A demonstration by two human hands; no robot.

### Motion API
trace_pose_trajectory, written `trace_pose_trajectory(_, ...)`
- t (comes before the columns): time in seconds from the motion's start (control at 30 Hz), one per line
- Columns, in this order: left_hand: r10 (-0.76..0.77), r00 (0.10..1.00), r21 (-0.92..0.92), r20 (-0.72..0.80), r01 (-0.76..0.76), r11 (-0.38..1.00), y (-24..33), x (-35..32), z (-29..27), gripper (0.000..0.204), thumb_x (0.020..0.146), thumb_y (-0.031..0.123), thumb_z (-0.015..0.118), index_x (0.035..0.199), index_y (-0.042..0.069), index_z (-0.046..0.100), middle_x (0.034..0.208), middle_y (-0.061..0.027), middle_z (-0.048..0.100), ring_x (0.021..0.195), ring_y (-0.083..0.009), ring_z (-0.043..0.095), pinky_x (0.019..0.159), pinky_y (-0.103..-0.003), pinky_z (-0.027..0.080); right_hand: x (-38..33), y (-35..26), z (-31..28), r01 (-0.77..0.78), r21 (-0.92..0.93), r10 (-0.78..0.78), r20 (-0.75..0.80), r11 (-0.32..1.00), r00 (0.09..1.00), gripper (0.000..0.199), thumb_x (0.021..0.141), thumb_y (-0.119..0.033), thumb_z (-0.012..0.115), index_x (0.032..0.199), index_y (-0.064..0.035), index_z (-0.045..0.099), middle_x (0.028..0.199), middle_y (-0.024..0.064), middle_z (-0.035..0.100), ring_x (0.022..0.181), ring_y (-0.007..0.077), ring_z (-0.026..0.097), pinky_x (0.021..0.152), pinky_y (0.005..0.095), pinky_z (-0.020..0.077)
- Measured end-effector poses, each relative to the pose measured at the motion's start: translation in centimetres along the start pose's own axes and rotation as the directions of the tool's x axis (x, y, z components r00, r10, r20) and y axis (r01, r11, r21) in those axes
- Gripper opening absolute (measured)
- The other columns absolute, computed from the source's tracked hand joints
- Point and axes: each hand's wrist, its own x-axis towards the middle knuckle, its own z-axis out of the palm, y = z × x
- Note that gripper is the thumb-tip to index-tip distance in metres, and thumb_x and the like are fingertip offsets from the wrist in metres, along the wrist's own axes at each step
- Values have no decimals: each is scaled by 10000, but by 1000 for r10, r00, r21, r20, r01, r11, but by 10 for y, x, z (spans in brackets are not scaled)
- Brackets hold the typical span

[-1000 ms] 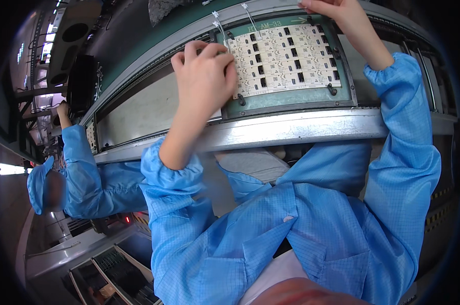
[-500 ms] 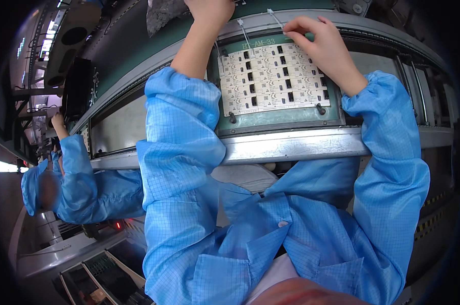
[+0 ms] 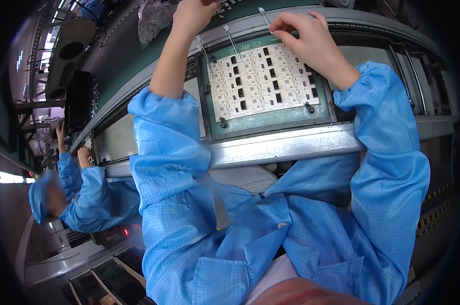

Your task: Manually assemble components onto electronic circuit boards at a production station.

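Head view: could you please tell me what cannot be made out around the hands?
Left hand: partly cut off by the head view's top edge; its grip is unclear.
White cable: lower end hidden by the right hand, head view.
Board panel: upper right corner hidden by the same hand, head view; print too small.
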Motion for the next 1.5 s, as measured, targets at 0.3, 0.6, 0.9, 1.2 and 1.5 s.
trace_pose_trajectory(0.3, -32, 988, -734, 150, 133, 667, -22, -86, -32, 457, 923, -12, 604, 1375, 26, 546, 907, -57, 674, 822, -121, 636, 764, -252, 498, -6, -16, -10, -144, 0, 143, 121, 990, 982, 101, 856, -210, 694, 890, -122, 731, 1017, 74, 636, 1135, 266, 566, 1024, 450, 309)
trace_pose_trajectory(0.6, -173, 964, -867, 200, 257, 427, 6, -130, -52, 752, 898, -91, 542, 1599, 87, 333, 1067, -105, 670, 823, -149, 685, 667, -216, 484, 0, 5, -3, -16, -108, 36, 189, 994, 981, 144, 865, -241, 769, 946, -126, 798, 1393, 46, 586, 1264, 244, 538, 1077, 375, 424)
trace_pose_trajectory(0.9, -83, 922, -879, 377, 385, 282, -5, -131, -34, 388, 1001, 50, 504, 1382, 36, 578, 952, -2, 640, 756, -60, 574, 635, -198, 450, -3, -7, -1, -99, -60, 109, 181, 993, 977, 170, 855, -218, 776, 991, -119, 799, 1426, 58, 576, 1317, 271, 482, 1100, 383, 401)
trace_pose_trajectory(1.2, -115, 914, -854, 388, 404, 327, 3, -132, -35, 232, 997, 136, 609, 1207, 60, 673, 859, 5, 649, 753, -101, 598, 677, -251, 452, -2, -17, -8, -11, -149, 38, 185, 989, 982, 164, 853, -202, 753, 987, -116, 792, 1398, 72, 597, 1308, 283, 500, 1126, 414, 366)
trace_pose_trajectory(1.5, -149, 981, -729, 127, 194, 656, 3, -134, -36, 256, 1021, 213, 608, 1124, 48, 775, 1042, 6, 763, 886, -48, 614, 839, -244, 517, -19, -53, -29, 231, -357, -120, 305, 905, 945, 228, 936, -198, 663, 1126, -119, 760, 1425, 114, 563, 1397, 327, 456, 1203, 593, 225)
